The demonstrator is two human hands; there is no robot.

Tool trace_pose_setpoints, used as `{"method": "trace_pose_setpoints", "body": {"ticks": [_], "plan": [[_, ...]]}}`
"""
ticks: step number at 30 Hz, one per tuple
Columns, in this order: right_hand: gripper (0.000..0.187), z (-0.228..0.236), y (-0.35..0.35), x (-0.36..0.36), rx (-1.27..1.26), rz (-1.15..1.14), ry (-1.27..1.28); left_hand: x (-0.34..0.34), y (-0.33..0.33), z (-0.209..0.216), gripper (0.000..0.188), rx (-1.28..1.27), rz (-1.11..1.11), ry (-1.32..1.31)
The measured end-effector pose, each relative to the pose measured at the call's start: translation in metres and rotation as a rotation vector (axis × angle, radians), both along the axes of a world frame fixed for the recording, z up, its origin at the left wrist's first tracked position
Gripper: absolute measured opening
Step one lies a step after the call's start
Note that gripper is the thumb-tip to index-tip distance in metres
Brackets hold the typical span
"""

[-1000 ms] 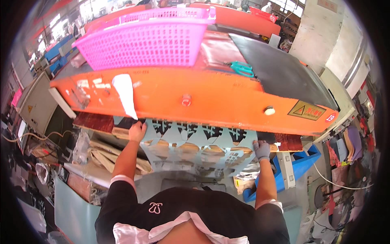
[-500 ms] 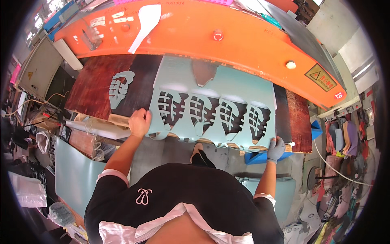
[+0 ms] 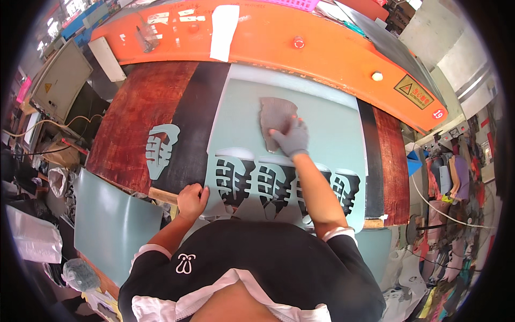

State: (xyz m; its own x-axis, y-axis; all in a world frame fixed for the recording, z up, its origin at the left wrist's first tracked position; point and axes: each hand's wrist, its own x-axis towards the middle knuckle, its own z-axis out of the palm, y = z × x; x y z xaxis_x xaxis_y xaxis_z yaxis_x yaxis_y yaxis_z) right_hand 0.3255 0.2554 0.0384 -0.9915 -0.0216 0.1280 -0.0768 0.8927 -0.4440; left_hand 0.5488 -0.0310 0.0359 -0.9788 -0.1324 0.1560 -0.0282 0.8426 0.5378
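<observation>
Right hand, grey-gloved, thumb and fingers spread, lies over the grey-brown piece atop the pale green cut-out sheet, while left hand curls beside the sheet's near-left edge, grip indeterminable.

Wall: pale, rising at upper right
Cabinet: off-white, far left, marked with a yellow triangle
Hanging pieces: many colours, crowded along the right
Light: bright white patches at upper left

Warning plate and red number sticker on orange beam, yellow triangle on cabinet
</observation>
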Motion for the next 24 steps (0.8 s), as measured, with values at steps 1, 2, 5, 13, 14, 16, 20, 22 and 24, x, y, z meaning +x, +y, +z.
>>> {"method": "trace_pose_setpoints", "body": {"ticks": [1,2,5,13,14,16,20,22,24], "plan": [[0.088,0.003,-0.024,0.006,-0.006,-0.065,-0.084,0.001,0.000,0.005,0.019,0.023,0.034,-0.171],[0.091,0.007,-0.039,0.010,0.043,-0.081,-0.094,-0.004,0.002,0.005,0.016,-0.006,-0.012,0.107],[0.096,0.023,-0.056,0.035,0.185,-0.165,-0.288,-0.034,0.028,0.010,0.028,-0.064,-0.154,0.389],[0.078,0.015,-0.044,0.047,-0.119,-0.106,-0.147,-0.099,0.080,-0.037,0.042,-0.249,-0.414,0.242],[0.075,0.013,-0.037,0.044,-0.260,-0.104,-0.069,-0.098,0.079,-0.040,0.043,-0.244,-0.409,0.187],[0.071,0.013,-0.015,0.041,-0.634,-0.126,-0.057,-0.099,0.078,-0.043,0.043,-0.252,-0.423,0.223],[0.066,0.019,0.045,0.041,-1.230,-0.193,-0.229,-0.100,0.079,-0.043,0.044,-0.281,-0.412,0.205],[0.065,0.019,0.061,0.044,-1.091,-0.194,-0.132,-0.100,0.080,-0.041,0.044,-0.270,-0.407,0.176],[0.066,0.017,0.066,0.049,-0.684,-0.219,0.040,-0.099,0.080,-0.039,0.045,-0.283,-0.408,0.143]]}}
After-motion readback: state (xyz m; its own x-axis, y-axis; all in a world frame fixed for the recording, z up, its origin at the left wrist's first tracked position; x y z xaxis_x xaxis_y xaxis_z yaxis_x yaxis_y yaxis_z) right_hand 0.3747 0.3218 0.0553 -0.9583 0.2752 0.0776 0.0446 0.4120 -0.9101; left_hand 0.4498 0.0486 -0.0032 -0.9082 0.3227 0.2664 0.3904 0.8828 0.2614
